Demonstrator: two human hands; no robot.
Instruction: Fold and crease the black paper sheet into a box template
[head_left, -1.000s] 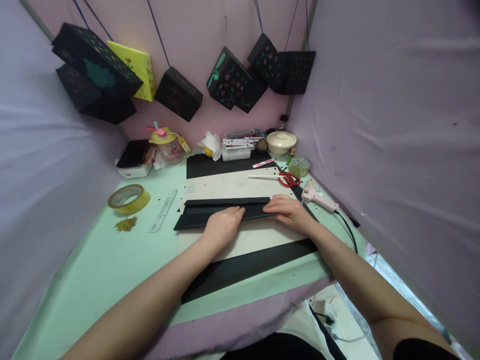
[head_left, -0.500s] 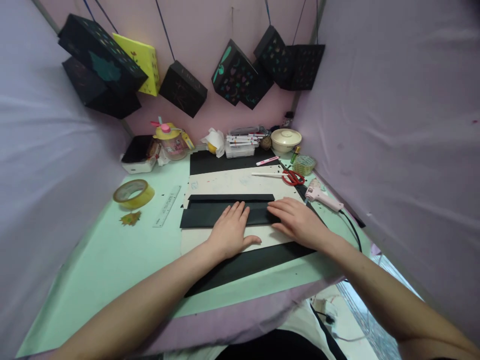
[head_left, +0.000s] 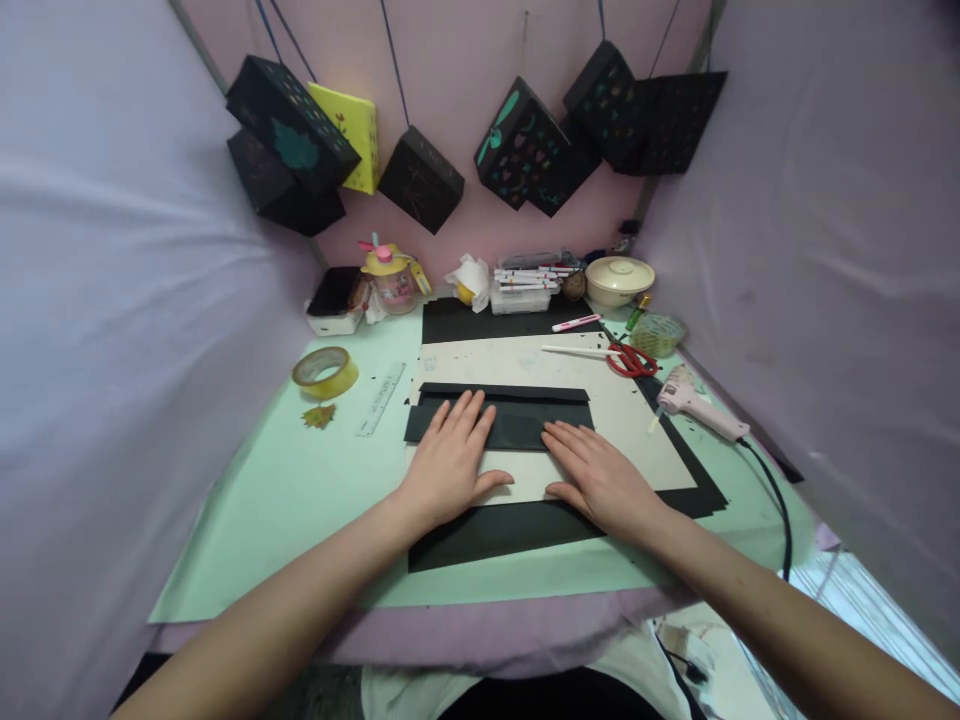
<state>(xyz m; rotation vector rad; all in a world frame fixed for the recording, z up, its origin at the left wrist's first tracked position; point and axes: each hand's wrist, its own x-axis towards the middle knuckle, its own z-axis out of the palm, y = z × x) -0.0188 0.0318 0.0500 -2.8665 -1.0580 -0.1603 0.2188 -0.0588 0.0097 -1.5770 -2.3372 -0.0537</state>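
Long folded strip of black card [head_left: 517,432]: lying across a cream rectangular board [head_left: 502,365], between the near and far edges of the mint-green-topped table [head_left: 300,490]; left end at the board's left edge. Left hand [head_left: 448,465]: fingers spread flat on the strip, grasping nothing. Right hand [head_left: 600,475]: fingertips resting on it, likewise ungripping. Step, as judged: pressing a fold flat. Next move, as judged: calls for even pressure lengthwise, edges kept aligned.

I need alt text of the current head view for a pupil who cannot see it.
Left hand and right hand rest partly on a folded black card lying on a white sheet. Red scissors and a glue gun lie to the right, a ruler and tape to the left; black boxes hang behind.
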